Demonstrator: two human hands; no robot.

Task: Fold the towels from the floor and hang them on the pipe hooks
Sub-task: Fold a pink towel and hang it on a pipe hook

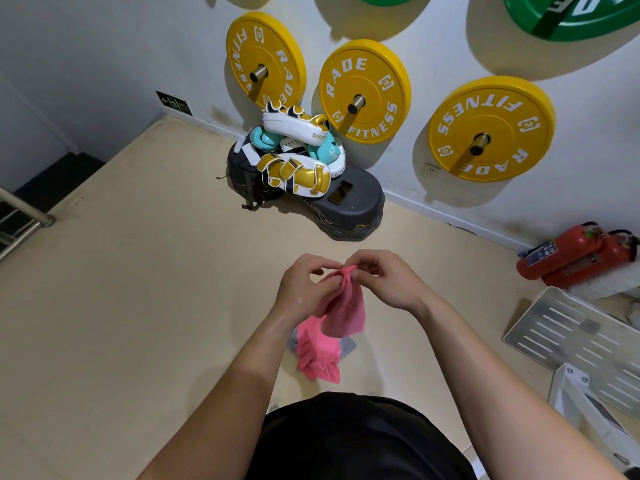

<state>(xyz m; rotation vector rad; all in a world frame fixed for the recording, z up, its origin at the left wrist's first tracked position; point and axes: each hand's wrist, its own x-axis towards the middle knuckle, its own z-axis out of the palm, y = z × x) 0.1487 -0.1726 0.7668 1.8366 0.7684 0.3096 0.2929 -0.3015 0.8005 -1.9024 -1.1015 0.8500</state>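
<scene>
A pink towel (343, 310) hangs bunched in front of me, held up at its top edge by both hands. My left hand (304, 289) pinches the gathered cloth from the left, and my right hand (384, 278) pinches the same top corner from the right. Its lower part droops in folds towards the floor. Below it a grey towel (347, 346) lies on the beige floor, mostly hidden by the pink cloth. No pipe hooks are in view.
Yellow weight plates (363, 91) hang on pegs on the white wall ahead. Beneath them boxing pads and gloves (294, 150) are piled on black step platforms (349, 206). Red fire extinguishers (578, 254) and a metal stepladder (581, 341) stand at right; a stair railing (20, 220) at left.
</scene>
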